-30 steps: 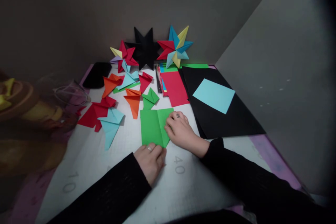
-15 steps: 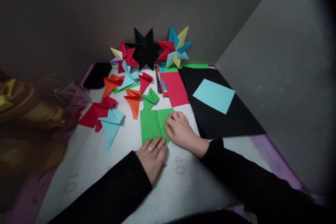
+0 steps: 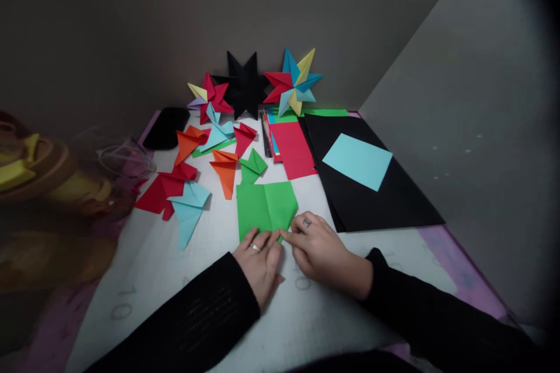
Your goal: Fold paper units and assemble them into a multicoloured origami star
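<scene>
A sheet of green paper lies in front of me, with a crease down its middle and its lower right corner folded in. My left hand rests flat over the lower edge, fingers stretched out and pressing on it. Touching the folded corner is the index fingertip of my right hand. That hand's other fingers are curled in, and nothing shows in them. Just behind the sheet sits a folded green piece, beside an orange one. A light blue folded piece lies to the left.
Red folded paper and a phone are at the left, near blurred eyeglasses. Paper stars, one black, lean against the wall. Red sheets and black sheets bearing a light blue sheet lie right.
My right hand has slid down and towards me from the sheet's right edge to its lower right corner, its index finger now extended. My left hand has stayed on the lower edge.
</scene>
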The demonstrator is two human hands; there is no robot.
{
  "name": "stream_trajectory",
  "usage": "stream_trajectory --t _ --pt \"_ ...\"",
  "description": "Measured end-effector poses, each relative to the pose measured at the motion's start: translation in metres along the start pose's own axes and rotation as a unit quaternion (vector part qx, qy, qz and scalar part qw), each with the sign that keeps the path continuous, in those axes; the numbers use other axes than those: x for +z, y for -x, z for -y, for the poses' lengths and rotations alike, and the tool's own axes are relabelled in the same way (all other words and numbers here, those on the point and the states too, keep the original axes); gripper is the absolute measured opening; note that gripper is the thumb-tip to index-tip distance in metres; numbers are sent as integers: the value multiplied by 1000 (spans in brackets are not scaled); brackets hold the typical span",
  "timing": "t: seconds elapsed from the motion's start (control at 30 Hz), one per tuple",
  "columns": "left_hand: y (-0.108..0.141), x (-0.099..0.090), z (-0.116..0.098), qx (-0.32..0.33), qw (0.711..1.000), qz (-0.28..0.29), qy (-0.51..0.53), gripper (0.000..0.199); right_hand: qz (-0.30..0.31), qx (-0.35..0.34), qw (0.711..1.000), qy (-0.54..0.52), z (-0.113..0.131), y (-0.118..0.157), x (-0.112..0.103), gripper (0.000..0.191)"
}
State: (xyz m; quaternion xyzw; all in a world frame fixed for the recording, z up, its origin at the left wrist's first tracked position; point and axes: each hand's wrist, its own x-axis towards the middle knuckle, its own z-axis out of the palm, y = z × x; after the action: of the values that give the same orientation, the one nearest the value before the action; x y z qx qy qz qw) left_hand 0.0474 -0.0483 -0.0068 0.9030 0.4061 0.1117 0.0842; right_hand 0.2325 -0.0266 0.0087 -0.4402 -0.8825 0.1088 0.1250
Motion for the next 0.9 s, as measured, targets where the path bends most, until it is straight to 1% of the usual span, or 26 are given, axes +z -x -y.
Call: stream_trajectory --t 0.13,0.27,0.37,0.43,0.5,0.57,0.67,0.77,0.9 --pt "0 0 0 5 1000 -8 4 57 31 52 995 81 -8 -5 -6 38" --pt "0 -1 2 5 1000 -20 14 55 41 116 983 138 -17 -12 -10 39" --pt "-1 -3 9 1 999 -20 49 57 42 115 980 157 -20 -14 -8 39" --pt "-2 -5 14 -16 996 -16 82 54 35 94 980 171 -19 -12 -3 39" --pt "-3 -6 20 -30 993 -13 112 49 23 56 982 178 -15 -6 3 38" --pt "-4 -5 23 -36 991 -15 130 47 18 -4 986 168 -10 0 8 33" --pt "-5 -2 26 -46 990 -21 132 55 27 -85 987 132 0 5 13 23" --pt "-6 2 28 -51 989 -25 137 62 33 -120 987 101 7 7 14 19" --pt "-6 3 30 -48 988 -19 145 64 25 -148 986 66 14 7 14 21"
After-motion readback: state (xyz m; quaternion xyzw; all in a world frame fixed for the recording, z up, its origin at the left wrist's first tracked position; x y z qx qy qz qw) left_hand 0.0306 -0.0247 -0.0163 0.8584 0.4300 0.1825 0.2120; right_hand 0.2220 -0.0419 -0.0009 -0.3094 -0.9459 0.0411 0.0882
